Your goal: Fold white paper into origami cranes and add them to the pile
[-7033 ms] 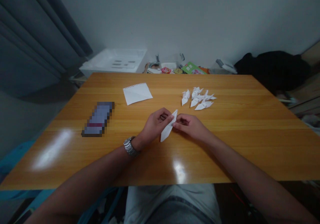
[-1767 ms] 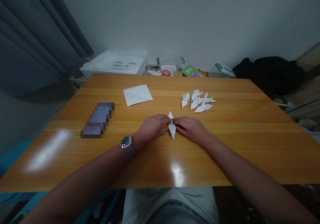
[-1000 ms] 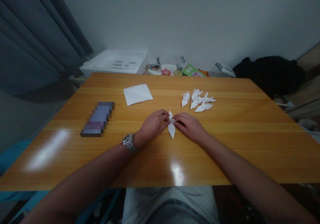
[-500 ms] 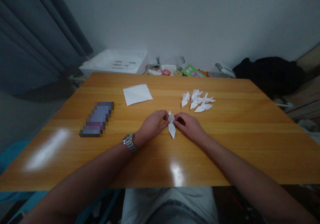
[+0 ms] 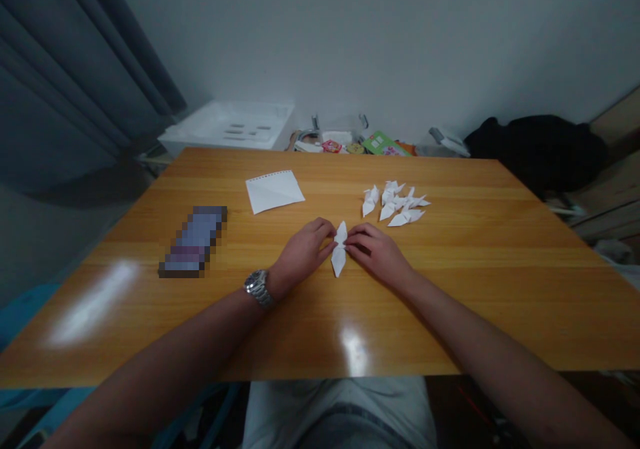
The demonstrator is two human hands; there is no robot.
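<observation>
A white origami crane [image 5: 339,259] with two spread wings, one pointing away and one toward me, is held between my hands above the table's middle. My left hand [image 5: 306,252] pinches its left side between thumb and fingers. On the other side, my right hand [image 5: 380,252] grips it the same way, fingertips close to the crane's narrow centre. Further back to the right, several folded paper cranes [image 5: 400,203] lie in a loose cluster. A sheet of white paper [image 5: 275,191] with a perforated top edge rests flat, back left of my hands.
The wooden table [image 5: 480,269] spans the view. On its left lies a blurred-out phone-like device [image 5: 194,241]. Behind the table's far edge are a white tray-like box [image 5: 235,119], a green booklet [image 5: 384,143] and small items. A dark cloth heap [image 5: 540,145] sits at the back right.
The crane has turned between my fingers: its near wing now points slightly left, and its far wing shows broader. Both hands have stayed nearly in place.
</observation>
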